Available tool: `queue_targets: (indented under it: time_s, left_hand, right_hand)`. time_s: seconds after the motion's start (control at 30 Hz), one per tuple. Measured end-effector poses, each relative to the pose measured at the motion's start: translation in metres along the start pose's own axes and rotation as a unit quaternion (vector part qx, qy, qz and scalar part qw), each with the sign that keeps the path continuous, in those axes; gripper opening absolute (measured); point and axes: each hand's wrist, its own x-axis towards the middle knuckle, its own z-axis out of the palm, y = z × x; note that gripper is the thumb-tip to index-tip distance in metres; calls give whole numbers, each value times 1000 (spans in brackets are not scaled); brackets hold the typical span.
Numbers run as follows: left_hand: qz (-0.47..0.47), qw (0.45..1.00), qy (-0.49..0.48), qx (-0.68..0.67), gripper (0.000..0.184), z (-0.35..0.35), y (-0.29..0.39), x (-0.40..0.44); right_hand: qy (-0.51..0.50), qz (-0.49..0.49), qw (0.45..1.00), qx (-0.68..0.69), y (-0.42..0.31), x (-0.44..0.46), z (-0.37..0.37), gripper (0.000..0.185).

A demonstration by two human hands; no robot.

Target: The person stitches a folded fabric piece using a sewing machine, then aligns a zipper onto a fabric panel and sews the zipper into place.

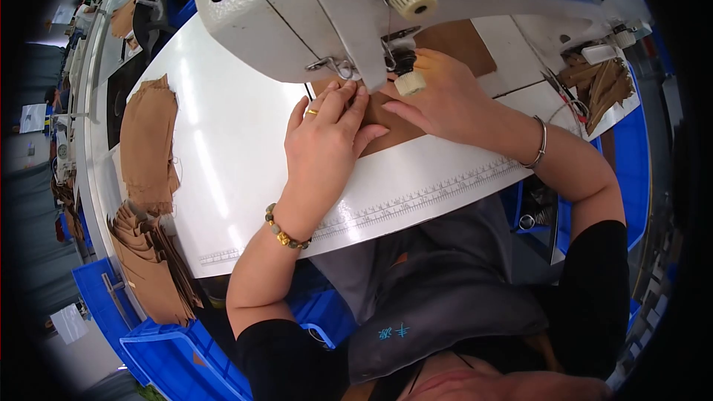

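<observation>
A brown fabric piece (397, 128) lies on the white table under the head of a white sewing machine (297, 11). My left hand (327, 130), with a ring and a beaded bracelet, rests on the fabric's left part, its fingertips close together beside the needle area and its thumb apart. My right hand (438, 96) lies over the fabric on the right, thumb stretched out; its other fingers are partly hidden behind the machine's knobs. The needle and presser foot are hidden by the machine head.
Stacks of brown pieces (148, 141) lie at the table's left edge, with more (145, 267) below. Brown scraps (605, 85) and scissors are at the right. Blue bins (186, 356) stand below the table. A printed ruler (416, 197) runs along the near edge.
</observation>
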Motion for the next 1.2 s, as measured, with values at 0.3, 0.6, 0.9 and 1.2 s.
queue_targets:
  time_s: [0.3,0.6,0.9,1.2]
  left_hand:
    - [-1,1000,-6,-2,52,-2,0,2]
    - [-9,1000,-14,-5,51,-2,-1,3]
    - [-9,1000,-12,6,49,-2,-1,5]
    - [-12,999,-20,22,50,-2,-1,3]
  right_hand:
    - [24,-20,999,-36,1,2,1,33]
    - [10,-17,1000,-24,4,3,0,32]
    - [41,-35,999,-6,6,5,4,30]
    - [25,0,1000,13,2,5,1,24]
